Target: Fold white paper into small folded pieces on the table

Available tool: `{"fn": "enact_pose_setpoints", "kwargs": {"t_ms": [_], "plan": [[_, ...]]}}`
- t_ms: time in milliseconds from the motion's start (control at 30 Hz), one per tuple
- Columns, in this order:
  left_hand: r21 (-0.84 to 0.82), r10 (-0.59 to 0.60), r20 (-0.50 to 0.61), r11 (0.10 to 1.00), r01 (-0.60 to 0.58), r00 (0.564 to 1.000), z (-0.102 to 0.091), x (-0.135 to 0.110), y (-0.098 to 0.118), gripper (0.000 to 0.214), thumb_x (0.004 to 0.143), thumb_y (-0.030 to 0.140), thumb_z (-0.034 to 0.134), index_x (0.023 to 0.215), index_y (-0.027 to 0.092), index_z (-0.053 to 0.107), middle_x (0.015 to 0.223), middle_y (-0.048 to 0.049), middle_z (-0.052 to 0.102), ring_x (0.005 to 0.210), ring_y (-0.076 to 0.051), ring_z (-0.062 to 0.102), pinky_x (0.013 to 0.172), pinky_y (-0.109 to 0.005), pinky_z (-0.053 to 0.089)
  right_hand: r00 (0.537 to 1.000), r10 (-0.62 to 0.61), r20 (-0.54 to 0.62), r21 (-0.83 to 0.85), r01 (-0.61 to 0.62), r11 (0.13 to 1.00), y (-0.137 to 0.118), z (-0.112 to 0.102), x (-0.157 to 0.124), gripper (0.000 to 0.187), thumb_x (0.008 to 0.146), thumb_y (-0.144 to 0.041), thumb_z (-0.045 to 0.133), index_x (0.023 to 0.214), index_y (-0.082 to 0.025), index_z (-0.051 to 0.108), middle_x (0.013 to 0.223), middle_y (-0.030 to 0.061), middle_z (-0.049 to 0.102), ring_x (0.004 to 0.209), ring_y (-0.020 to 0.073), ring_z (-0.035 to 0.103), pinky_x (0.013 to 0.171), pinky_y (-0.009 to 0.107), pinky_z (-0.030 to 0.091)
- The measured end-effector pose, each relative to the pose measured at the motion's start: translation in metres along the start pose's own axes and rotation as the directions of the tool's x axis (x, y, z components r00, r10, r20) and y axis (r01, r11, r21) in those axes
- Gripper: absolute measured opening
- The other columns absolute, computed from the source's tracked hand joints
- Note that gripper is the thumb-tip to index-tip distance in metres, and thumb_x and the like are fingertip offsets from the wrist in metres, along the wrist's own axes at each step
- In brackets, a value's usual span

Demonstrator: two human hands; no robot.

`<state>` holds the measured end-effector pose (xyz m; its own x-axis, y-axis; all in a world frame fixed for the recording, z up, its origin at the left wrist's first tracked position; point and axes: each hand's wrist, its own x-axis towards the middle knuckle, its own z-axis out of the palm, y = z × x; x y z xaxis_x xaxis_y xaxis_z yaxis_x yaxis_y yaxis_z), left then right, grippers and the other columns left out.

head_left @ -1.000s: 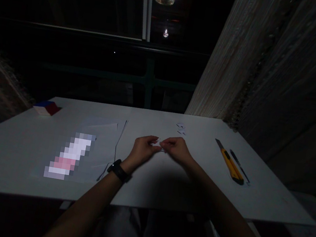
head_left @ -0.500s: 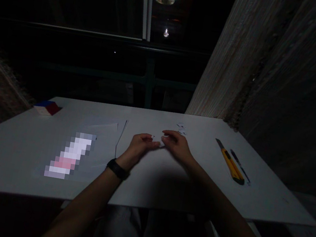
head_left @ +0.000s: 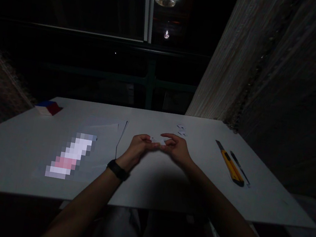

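My left hand (head_left: 138,146), with a dark band on its wrist, pinches a small white paper piece (head_left: 158,139) above the middle of the table. On the piece's other side my right hand (head_left: 179,149) grips it between thumb and curled fingers. The thumbs nearly meet along its near edge. Fingers cover part of the piece, and the dim light blurs its marks. Just beyond my right hand lie two small white paper pieces (head_left: 181,127) with dark marks.
To the right, a yellow utility knife (head_left: 232,167), blade out, lies beside a thin dark pen-like tool (head_left: 239,168). White sheets (head_left: 107,132) lie on the left of the white table (head_left: 3,153), partly under a pixelated patch. A coloured cube (head_left: 47,109) sits at the far left.
My right hand has turned slightly and its fingers have shifted on the paper piece, which shows more between the hands now. My left hand stays almost where it was.
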<state>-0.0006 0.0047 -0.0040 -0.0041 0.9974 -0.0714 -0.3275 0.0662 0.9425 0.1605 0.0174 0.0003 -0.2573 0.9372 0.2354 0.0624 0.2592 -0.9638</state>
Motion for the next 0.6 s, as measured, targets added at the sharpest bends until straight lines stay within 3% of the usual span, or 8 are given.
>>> {"fn": "enact_pose_setpoints", "kwargs": {"t_ms": [133,267,367,600], "plan": [[0.020,0.029,-0.042,0.999,-0.028,0.999,0.000,0.000,-0.002,0.034,0.038,0.016,0.083,0.057,0.011,0.055,0.055,0.0012,0.058,0.053,-0.009,0.056,0.055,-0.021,0.043,1.000,-0.023,0.007,0.021,0.023,1.000,0.001,0.001,0.001,0.043,0.054,-0.023,0.073,0.095,-0.013,0.063,0.054,-0.0051,0.054,0.048,0.0077,0.048,0.046,0.020,0.036],[-0.027,0.024,0.026,0.999,-0.024,0.999,0.002,-0.001,-0.001,0.033,0.042,0.020,0.083,0.060,0.012,0.056,0.058,0.0010,0.058,0.058,-0.011,0.058,0.058,-0.023,0.045,0.999,-0.031,-0.016,0.078,0.032,0.996,0.004,0.001,0.003,0.039,0.054,-0.024,0.072,0.091,-0.014,0.064,0.055,-0.0039,0.057,0.048,0.0083,0.049,0.046,0.020,0.036],[0.037,0.031,0.046,0.999,-0.033,0.998,0.003,-0.002,0.000,0.031,0.049,0.029,0.081,0.061,0.012,0.058,0.054,0.0022,0.053,0.050,-0.007,0.050,0.048,-0.020,0.038,0.998,0.012,-0.056,0.116,-0.005,0.993,0.008,0.003,0.004,0.037,0.052,-0.026,0.074,0.086,-0.013,0.066,0.052,-0.0038,0.055,0.046,0.0082,0.047,0.045,0.021,0.034],[0.238,0.176,-0.136,0.961,-0.140,0.975,0.004,0.002,-0.004,0.039,0.047,0.039,0.079,0.047,0.013,0.049,0.043,0.0060,0.041,0.040,-0.003,0.032,0.039,-0.020,0.020,0.991,0.081,-0.109,0.158,-0.063,0.985,0.012,0.015,0.000,0.032,0.053,-0.028,0.073,0.081,-0.013,0.067,0.051,-0.0037,0.052,0.046,0.0084,0.045,0.047,0.023,0.035]]}}
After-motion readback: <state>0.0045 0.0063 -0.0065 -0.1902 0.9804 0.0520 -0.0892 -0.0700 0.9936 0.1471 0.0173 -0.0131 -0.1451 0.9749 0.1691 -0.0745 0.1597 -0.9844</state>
